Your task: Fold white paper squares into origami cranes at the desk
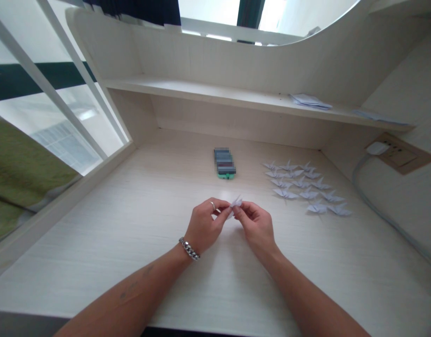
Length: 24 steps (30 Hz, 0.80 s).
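Observation:
A small white folded-paper crane (237, 202) is pinched between my two hands above the middle of the desk. My left hand (206, 223), with a ring and a chain bracelet at the wrist, grips it from the left with thumb and forefinger. From the right, my right hand (256, 225) pinches the paper the same way. The fingertips cover much of the crane's lower part. Several finished-looking paper cranes (301, 183) lie in rough rows on the desk to the right of my hands.
Beyond my hands lies a phone (225, 163) with a green edge, its face blurred. A stack of white paper (310, 101) rests on the shelf (201, 91). At right, a grey cable (373, 206) runs from a wall socket (399, 153). The desk (113, 248) has a raised left edge.

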### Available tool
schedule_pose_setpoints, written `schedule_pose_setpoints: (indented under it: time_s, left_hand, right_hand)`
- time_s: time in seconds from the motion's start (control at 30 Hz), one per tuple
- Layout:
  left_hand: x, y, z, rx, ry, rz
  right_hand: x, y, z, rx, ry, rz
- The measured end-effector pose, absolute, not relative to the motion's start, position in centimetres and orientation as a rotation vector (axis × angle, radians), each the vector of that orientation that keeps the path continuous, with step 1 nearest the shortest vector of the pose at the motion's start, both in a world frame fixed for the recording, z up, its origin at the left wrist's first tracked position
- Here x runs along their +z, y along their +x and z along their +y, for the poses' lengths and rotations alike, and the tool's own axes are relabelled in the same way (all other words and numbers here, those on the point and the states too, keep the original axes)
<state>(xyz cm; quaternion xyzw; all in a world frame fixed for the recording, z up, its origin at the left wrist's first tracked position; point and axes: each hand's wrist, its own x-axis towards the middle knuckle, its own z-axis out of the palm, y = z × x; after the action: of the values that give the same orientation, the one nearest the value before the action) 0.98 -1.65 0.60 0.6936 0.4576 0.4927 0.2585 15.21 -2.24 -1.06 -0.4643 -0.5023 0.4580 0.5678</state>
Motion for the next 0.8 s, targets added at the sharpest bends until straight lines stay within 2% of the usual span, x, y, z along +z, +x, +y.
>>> schedule_pose_setpoints:
  time_s: [0.43,0.8]
  left_hand:
    - [-0.5,0.7,-0.4,1.125,1.289,1.087]
    - [-0.2,1.0,-0.9,1.096,1.423,1.157]
  right_hand:
    - [-1.1,15.2,-2.3,1.208,-1.039,-1.190]
    - [-0.9,15.7,-2.0,1.083,-1.173,-1.229]
